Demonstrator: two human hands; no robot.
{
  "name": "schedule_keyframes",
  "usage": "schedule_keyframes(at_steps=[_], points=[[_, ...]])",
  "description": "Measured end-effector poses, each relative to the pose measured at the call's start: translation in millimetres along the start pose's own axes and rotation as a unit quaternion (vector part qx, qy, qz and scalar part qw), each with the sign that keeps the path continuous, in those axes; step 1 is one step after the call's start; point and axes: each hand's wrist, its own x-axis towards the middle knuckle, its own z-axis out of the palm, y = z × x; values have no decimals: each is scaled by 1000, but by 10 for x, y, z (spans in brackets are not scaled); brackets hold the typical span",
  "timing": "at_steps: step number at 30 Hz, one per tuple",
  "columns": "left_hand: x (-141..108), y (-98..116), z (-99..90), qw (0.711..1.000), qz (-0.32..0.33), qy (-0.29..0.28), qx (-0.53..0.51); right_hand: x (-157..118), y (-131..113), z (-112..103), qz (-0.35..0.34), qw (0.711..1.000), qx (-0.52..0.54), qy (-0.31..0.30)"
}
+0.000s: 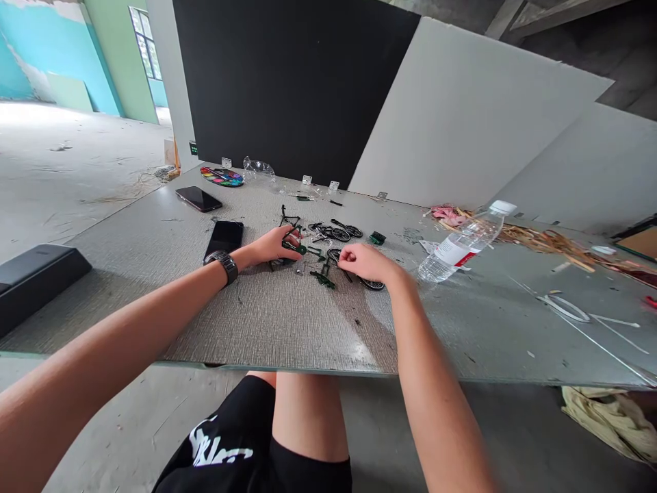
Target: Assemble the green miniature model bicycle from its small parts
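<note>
My left hand (281,245), with a black watch (226,266) on its wrist, is closed around a dark green model bicycle frame (300,250) over the table. To its right, my right hand (359,259) is closed in a pinch beside a small black wheel (333,255); what its fingertips hold is too small to make out. A green model part (323,278) lies between the hands, nearer the front edge. Another black wheel (372,283) is partly hidden by the right hand. Beyond the hands lie more black wheels (339,233) and thin dark parts.
Phones (199,198) (226,238) and a dark case (44,277) are at the left. A paint palette (222,177) stands behind. A water bottle (465,243) leans at the right, before dried straw (549,246). Boards (298,82) rise along the back.
</note>
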Motion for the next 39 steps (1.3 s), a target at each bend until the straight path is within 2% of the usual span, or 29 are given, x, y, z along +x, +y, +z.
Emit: schedule_keyframes(at_steps=[8,17,25,29,39], points=[[40,-72,2,1000,10,-1,14,48,-140,124,-51,994,92,22],[38,-65,6,1000,13,-4,14,53,-323,196,-65,994,54,69],[38,-98,17,1000,15,5,18,75,-304,211,-74,983,108,126],[41,-92,15,1000,10,4,16,93,-285,221,-78,983,79,148],[34,-58,21,1000,4,4,19,93,-341,247,-42,990,59,125]])
